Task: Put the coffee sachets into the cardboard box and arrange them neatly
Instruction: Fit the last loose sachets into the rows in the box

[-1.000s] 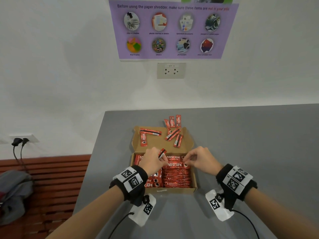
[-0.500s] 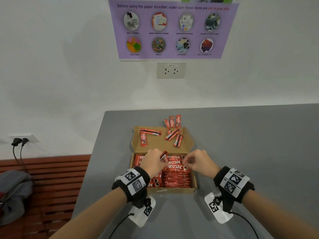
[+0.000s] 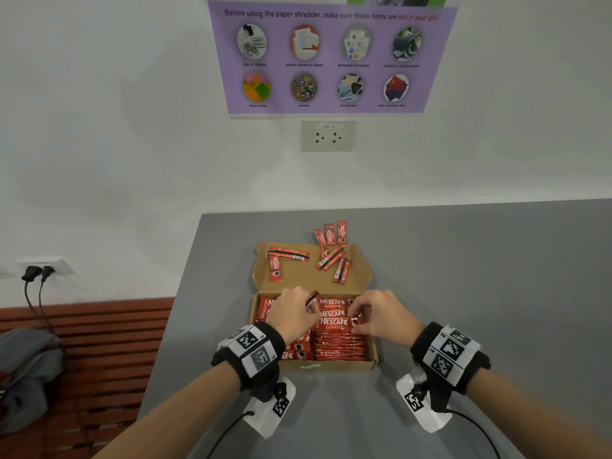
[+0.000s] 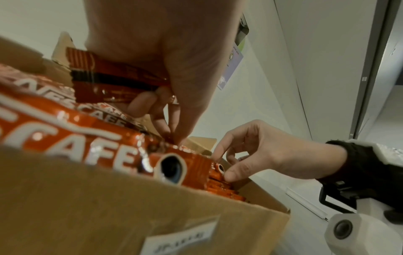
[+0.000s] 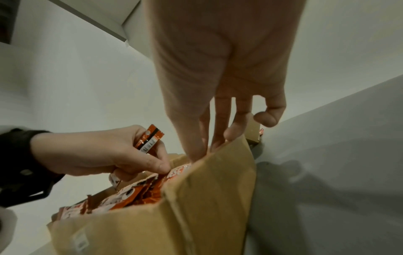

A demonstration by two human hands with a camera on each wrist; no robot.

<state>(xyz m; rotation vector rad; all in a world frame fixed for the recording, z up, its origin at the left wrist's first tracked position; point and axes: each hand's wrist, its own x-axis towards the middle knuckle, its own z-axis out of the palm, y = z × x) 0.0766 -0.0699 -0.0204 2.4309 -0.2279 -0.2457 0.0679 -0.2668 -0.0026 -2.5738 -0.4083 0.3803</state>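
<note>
An open cardboard box [image 3: 331, 365] lies on the grey table [image 3: 480, 276], filled with rows of red coffee sachets [image 3: 334, 323]. My left hand [image 3: 293, 313] grips one spare sachet [image 3: 312, 298] in its palm while its fingertips touch the rows; the wrist view shows that sachet [image 4: 109, 81] too. My right hand [image 3: 381, 314] is over the box's right side. Its thumb and forefinger [image 4: 218, 155] pinch the right end of the top sachets. Several loose sachets [image 3: 288, 254] lie on the opened lid [image 3: 308, 279], and three more sachets [image 3: 341, 232] lie on the table beyond it.
The table's left edge runs close to the box, with a wooden bench [image 3: 99, 342] and a grey bag [image 3: 26, 366] below it. A wall with a socket [image 3: 328, 135] and a purple poster [image 3: 331, 58] stands behind the table.
Both hands have stayed over the box, shifting only slightly along the top sachets. The left hand still holds its spare sachet.
</note>
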